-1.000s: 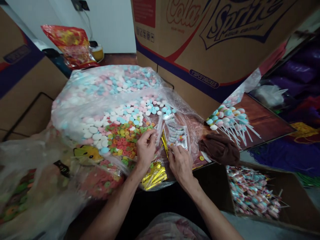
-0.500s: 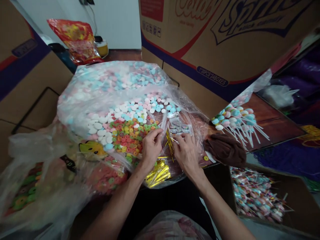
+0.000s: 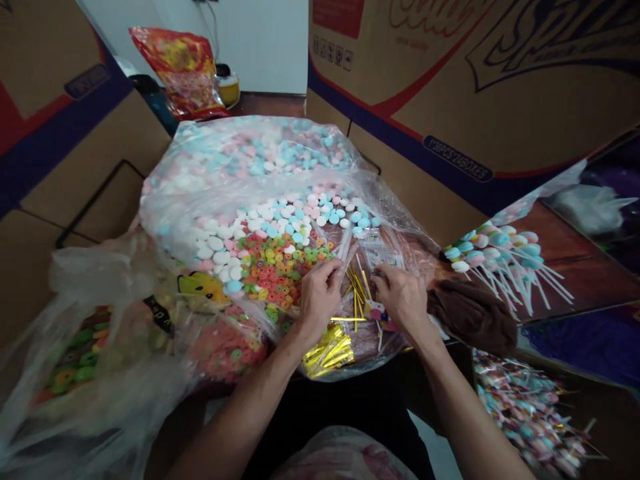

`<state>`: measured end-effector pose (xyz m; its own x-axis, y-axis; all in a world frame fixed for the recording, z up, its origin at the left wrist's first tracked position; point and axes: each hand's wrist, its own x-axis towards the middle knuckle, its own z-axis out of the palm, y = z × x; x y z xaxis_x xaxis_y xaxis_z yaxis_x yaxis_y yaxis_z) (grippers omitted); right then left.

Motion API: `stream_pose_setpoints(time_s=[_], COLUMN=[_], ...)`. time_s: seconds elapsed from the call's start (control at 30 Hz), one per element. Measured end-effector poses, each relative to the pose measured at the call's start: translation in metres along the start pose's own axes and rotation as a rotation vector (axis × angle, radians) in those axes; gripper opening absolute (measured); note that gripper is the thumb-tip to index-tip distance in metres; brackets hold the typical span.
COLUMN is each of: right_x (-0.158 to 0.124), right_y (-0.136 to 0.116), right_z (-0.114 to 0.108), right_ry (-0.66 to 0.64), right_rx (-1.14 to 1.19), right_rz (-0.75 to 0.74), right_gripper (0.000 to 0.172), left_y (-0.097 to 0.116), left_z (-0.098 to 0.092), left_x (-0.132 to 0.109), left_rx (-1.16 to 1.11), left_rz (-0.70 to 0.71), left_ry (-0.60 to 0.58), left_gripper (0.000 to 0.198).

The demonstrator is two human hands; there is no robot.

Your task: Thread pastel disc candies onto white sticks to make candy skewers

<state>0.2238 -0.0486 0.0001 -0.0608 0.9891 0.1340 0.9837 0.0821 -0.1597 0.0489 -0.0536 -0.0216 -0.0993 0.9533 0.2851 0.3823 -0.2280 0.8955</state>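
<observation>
My left hand (image 3: 320,291) is closed in a pinch beside a fold of clear plastic; what its fingertips hold, if anything, is hidden. Curled closed too, my right hand (image 3: 404,297) is just below a clear printed packet (image 3: 381,248), and its fingertips' contents cannot be made out. A small pink and purple printed piece (image 3: 376,311) and a white stick (image 3: 367,283) show beside the right fingers. Between the hands lie loose gold twist ties (image 3: 357,288). A thicker bundle of gold ties (image 3: 329,351) lies nearer me. Ring-shaped candies (image 3: 273,270) are left of my left hand.
A large clear bag of pastel candies (image 3: 260,150) spreads behind. Candies on white sticks (image 3: 505,253) lie right, beside a brown cloth (image 3: 473,313). Wrapped candies fill a box (image 3: 535,413) at lower right. Large cartons (image 3: 390,153) stand behind. Plastic bags (image 3: 90,333) are left.
The view has shifted, so the scene sits further right. My right hand has moved away from my left, widening the gap. The pink and purple piece and white stick now show near it.
</observation>
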Motion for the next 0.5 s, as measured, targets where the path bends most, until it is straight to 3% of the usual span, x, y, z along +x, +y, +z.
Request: stream_pose_setpoints(time_s=[0.17, 0.33, 0.5], right_x=[-0.004, 0.009, 0.021], right_y=[0.014, -0.014, -0.033], right_z=[0.007, 0.008, 0.013], right_ry=[0.064, 0.075, 0.075], right_rx=[0.008, 0.035, -0.2], right_rz=[-0.009, -0.108, -0.067], right_gripper=[0.023, 0.027, 0.024], left_y=[0.004, 0.002, -0.001], left_z=[-0.001, 0.0, 0.002], left_x=[0.001, 0.001, -0.001], left_rx=[0.002, 0.017, 0.062], left_rz=[-0.026, -0.018, -0.007], left_ry=[0.009, 0.011, -0.037], left_gripper=[0.018, 0.019, 0.022])
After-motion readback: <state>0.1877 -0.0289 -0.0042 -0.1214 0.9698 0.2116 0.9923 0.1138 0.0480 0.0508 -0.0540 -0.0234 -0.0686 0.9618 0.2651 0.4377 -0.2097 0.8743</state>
